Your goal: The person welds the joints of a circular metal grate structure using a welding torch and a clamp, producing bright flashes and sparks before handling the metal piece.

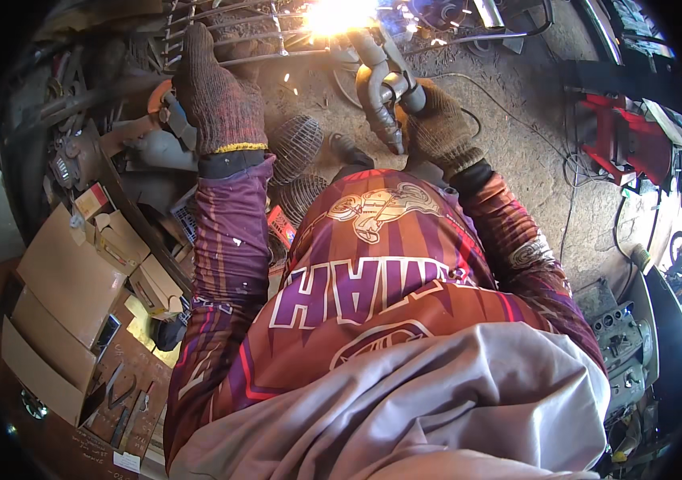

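My left hand (225, 104), in a dark knitted work glove with a yellow cuff, is closed at the edge of a metal-bar grille (281, 28), its thumb stretched along the bars and its fingers partly hidden. My right hand (441, 128), in a brown knitted glove, is wrapped round a grey metal tool (381, 92) with a curved, jointed body; its exact kind is unclear. At the tool's far end a white-hot glare (339, 14) throws sparks and hides the contact point. A grey tool with an orange end (167, 104) lies beside my left wrist.
Round wire guards (296, 148) lie near my foot (349, 150). Open cardboard boxes (69, 288) stand at left. A cable (509, 104) crosses the floor on the right, near a red metal stand (625, 140). A grey engine part (621, 336) sits at lower right.
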`<state>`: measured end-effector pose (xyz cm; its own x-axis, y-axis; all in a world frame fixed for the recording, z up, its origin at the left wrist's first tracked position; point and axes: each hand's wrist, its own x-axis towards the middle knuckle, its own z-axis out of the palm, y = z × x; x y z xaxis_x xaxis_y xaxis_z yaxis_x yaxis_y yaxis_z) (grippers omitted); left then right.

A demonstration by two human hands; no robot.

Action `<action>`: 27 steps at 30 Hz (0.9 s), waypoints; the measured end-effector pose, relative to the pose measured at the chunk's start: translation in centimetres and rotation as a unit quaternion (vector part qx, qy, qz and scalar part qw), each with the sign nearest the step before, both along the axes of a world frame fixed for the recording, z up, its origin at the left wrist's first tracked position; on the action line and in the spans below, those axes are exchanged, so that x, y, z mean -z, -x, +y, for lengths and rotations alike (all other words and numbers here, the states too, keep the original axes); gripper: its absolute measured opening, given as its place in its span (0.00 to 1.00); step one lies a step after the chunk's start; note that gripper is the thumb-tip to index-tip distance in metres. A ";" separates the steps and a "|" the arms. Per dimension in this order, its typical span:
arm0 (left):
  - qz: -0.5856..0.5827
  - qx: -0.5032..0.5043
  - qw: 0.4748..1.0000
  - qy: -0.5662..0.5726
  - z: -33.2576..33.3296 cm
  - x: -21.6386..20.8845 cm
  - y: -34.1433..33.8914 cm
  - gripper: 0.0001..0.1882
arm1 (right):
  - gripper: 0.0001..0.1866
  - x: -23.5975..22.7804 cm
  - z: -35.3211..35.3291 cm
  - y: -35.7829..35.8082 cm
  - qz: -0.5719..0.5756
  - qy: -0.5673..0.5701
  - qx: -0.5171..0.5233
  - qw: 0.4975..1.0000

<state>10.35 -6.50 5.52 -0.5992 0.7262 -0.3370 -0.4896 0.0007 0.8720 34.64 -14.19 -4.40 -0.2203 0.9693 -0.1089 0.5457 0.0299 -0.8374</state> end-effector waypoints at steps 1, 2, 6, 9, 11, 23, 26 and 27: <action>0.012 0.000 1.000 0.004 0.0 0.0 0.2 0.23 | 0.16 -0.6 0.2 -0.2 -0.069 -0.038 -0.028 0.996; 0.022 0.001 1.000 0.008 0.0 0.1 0.2 0.23 | 0.16 -0.6 0.3 0.0 -0.070 -0.033 -0.025 0.997; 0.061 0.006 0.998 0.011 -0.1 0.7 0.9 0.25 | 0.19 -1.3 0.7 -0.1 -0.153 -0.013 -0.093 0.984; 0.096 0.016 0.995 0.014 -0.1 1.3 1.7 0.26 | 0.18 -2.1 1.1 -0.2 -0.199 -0.022 -0.123 0.972; 0.190 0.055 0.980 0.026 0.1 2.4 3.4 0.27 | 0.15 -2.5 1.2 -0.1 -0.124 0.002 -0.101 0.987; -0.002 0.035 0.999 0.001 0.5 0.6 0.9 0.16 | 0.24 -0.8 -0.5 0.0 0.071 0.130 0.081 0.986; 0.013 0.055 0.998 -0.010 0.4 0.7 1.1 0.15 | 0.27 -0.2 -0.7 -0.4 0.092 0.098 0.055 0.989; 0.015 0.063 0.998 -0.015 0.4 0.8 1.2 0.15 | 0.27 0.1 -0.8 -0.5 0.091 0.091 0.045 0.991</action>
<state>9.18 -6.07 4.77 -0.5115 0.8064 -0.2968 -0.4611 0.0339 0.8867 35.14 -14.99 -4.51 -0.1655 0.9538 -0.2509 0.3792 -0.1733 -0.9089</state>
